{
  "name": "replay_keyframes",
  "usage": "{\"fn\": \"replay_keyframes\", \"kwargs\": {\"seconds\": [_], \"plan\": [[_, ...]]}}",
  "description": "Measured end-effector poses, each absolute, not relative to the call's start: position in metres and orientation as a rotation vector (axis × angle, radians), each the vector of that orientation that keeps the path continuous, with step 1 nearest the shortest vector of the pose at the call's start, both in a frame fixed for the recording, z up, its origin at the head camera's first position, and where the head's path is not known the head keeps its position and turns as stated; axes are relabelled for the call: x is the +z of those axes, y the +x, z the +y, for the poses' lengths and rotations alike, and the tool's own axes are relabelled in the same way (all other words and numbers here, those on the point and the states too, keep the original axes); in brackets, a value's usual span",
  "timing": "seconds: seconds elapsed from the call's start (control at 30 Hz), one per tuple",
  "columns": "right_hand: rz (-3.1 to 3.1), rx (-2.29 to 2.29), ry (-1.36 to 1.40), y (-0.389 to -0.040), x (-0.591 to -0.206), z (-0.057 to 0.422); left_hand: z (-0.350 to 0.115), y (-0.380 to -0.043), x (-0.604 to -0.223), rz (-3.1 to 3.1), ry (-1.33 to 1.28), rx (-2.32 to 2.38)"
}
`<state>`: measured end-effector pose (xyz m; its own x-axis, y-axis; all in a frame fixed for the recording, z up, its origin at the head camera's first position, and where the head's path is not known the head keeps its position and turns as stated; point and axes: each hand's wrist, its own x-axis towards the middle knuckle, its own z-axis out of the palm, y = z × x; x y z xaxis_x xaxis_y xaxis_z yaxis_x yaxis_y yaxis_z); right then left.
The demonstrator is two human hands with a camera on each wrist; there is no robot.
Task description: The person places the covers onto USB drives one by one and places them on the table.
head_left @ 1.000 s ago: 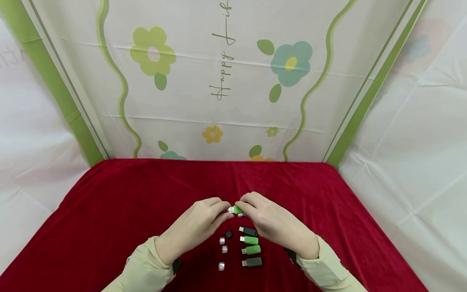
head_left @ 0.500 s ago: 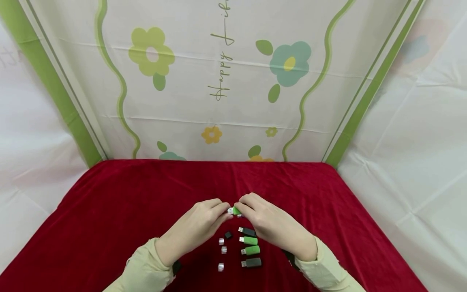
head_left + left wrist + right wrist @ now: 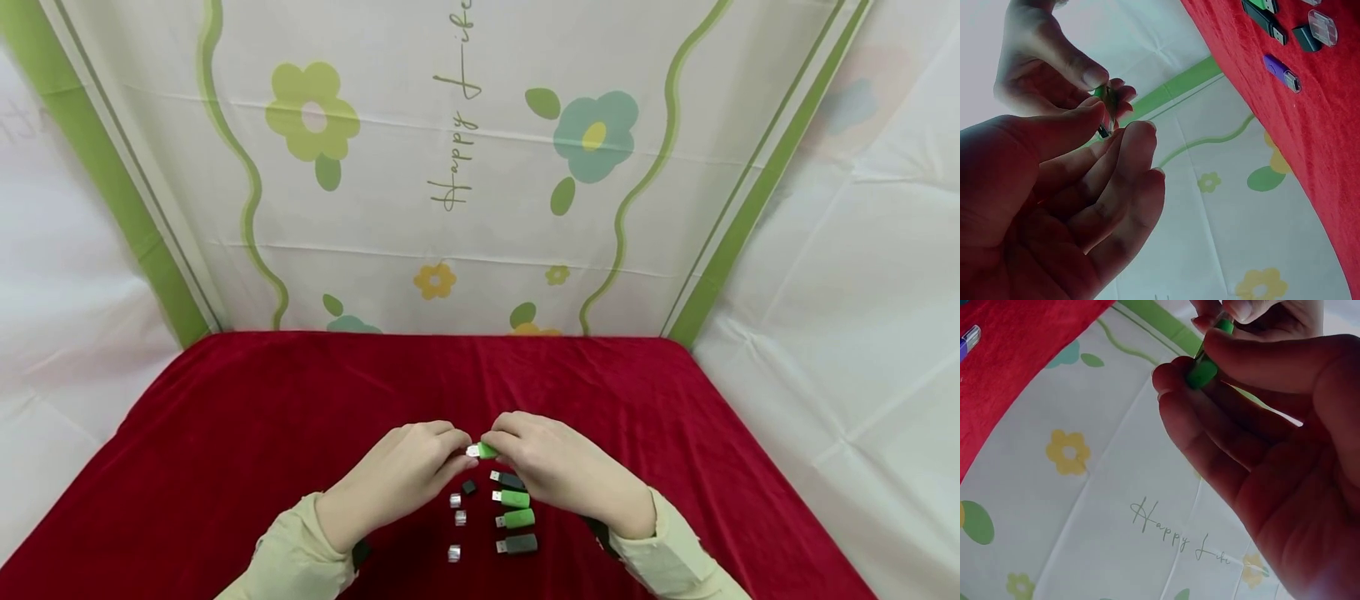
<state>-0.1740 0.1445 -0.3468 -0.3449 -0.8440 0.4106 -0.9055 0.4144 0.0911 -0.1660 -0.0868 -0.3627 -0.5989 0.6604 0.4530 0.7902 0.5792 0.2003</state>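
In the head view, my left hand [image 3: 405, 471] and right hand [image 3: 558, 467] meet over the table around a green USB stick [image 3: 488, 451]. My right thumb and fingers pinch its green body, seen in the right wrist view as a green end [image 3: 1202, 374]. At the plug end, my left thumb and fingers pinch a clear cap [image 3: 472, 451] that overlaps the metal plug. How far the cap sits on is hidden by fingertips. Below the hands lie a black USB stick [image 3: 507, 480], two green USB sticks [image 3: 512, 498] and a dark grey one [image 3: 517, 545], plugs facing left.
Left of the sticks lie a black cap [image 3: 469, 487] and several clear caps [image 3: 455, 501]. A purple USB stick [image 3: 1277, 69] shows on the red cloth [image 3: 1235, 50] in the left wrist view. Behind the table hangs a white floral curtain [image 3: 375, 225].
Both hands, with the green USB stick and clear cap, have come slightly lower in the head view. The purple stick glimpsed beneath them there is now hidden. The pinches look the same.
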Motion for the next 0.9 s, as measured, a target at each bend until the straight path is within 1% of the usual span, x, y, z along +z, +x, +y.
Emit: {"fn": "replay_keyframes", "kwargs": {"seconds": [0.9], "plan": [[-2.286, 0.24, 1.45, -0.1798, -0.3464, 0.1529, -0.0845, -0.167, -0.3652, -2.495, -1.158, -0.521]]}}
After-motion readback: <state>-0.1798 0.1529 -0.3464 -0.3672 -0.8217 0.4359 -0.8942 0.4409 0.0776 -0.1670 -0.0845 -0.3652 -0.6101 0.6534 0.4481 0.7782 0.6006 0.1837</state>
